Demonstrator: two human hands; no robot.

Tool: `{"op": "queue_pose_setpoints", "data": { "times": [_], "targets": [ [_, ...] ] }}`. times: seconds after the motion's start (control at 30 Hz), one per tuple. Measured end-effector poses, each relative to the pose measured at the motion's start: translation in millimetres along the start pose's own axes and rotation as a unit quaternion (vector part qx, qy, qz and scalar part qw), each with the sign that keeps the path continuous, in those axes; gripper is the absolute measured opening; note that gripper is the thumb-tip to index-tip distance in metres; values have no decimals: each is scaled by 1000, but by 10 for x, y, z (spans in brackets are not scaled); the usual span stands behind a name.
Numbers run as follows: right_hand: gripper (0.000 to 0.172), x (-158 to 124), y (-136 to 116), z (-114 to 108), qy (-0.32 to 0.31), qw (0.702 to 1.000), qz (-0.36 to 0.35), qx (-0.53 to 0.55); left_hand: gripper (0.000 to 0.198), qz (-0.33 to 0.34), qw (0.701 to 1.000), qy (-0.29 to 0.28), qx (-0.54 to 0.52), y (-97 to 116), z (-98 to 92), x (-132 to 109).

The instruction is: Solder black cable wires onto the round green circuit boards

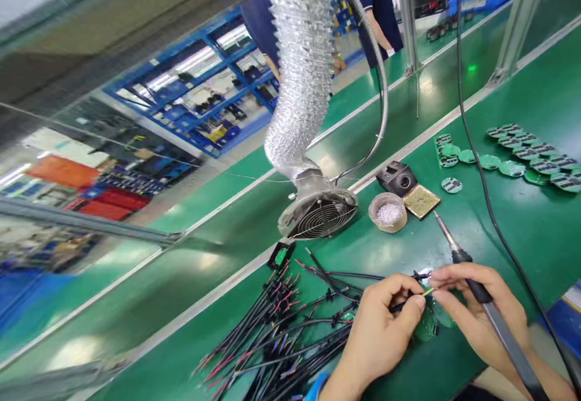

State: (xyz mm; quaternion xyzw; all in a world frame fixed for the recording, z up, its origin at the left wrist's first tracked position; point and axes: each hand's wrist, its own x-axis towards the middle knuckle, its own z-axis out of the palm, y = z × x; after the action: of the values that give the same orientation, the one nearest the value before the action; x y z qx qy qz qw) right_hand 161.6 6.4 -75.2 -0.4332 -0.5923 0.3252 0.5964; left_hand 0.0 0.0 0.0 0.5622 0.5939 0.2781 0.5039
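My left hand [379, 331] pinches the end of a thin black cable [358, 277] with a yellow wire tip, held over a round green circuit board [426, 327] on the bench. My right hand [481, 316] grips a soldering iron [492, 313] like a pen, its metal tip pointing up and away, while its fingertips also touch the wire end. Both hands meet at the wire tip, just above the board. A bundle of black cables [281, 334] with red and yellow ends lies to the left of my left hand.
A silver flexible fume duct [302, 74] ends in a fan grille [322, 216]. Beside it sit a small tub of solder bits [388, 212], a sponge pad [421, 201] and a black holder [396, 177]. Several round green boards [529, 156] lie at right. People in dark blue [376, 8] stand beyond.
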Motion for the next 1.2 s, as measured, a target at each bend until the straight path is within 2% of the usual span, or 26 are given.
{"op": "queue_pose_setpoints", "data": {
  "times": [0.1, 0.23, 0.47, 0.6, 0.67, 0.77, 0.9, 1.03, 1.2],
  "targets": [
    [31, -22, -23, -7, -8, 1000, 0, 0, 8, 22, 999, 32, 28, -50, 64, -14],
    [32, -42, -54, 9, -32, 999, 0, 5, 7, 45, 997, 46, 44, -76, 99, -3],
    [30, -37, -67, 37, -23, 1000, 1, 16, 8, 29, 998, 49, -13, -15, 89, 35],
    [32, -58, -69, 79, -6, 999, 29, 30, 17, 20, 993, 66, -101, -47, 162, 17],
    [33, -76, -65, 114, 12, 999, 30, 38, 26, -9, 984, 55, -172, -103, 202, 15],
    [31, -90, -56, 140, 29, 999, 18, 41, 41, -64, 960, 3, -274, -199, 215, 37],
    [26, -57, -69, 84, 2, 999, 11, 43, 47, -118, 933, -66, -333, -237, 147, 88],
    [28, -3, -131, 3, -33, 998, 42, 34, 48, -135, 935, -63, -323, -180, 92, 91],
    [27, 37, -206, -47, -58, 997, 34, 27, 49, -145, 936, -49, -318, -139, 95, 67]
  ]
}}
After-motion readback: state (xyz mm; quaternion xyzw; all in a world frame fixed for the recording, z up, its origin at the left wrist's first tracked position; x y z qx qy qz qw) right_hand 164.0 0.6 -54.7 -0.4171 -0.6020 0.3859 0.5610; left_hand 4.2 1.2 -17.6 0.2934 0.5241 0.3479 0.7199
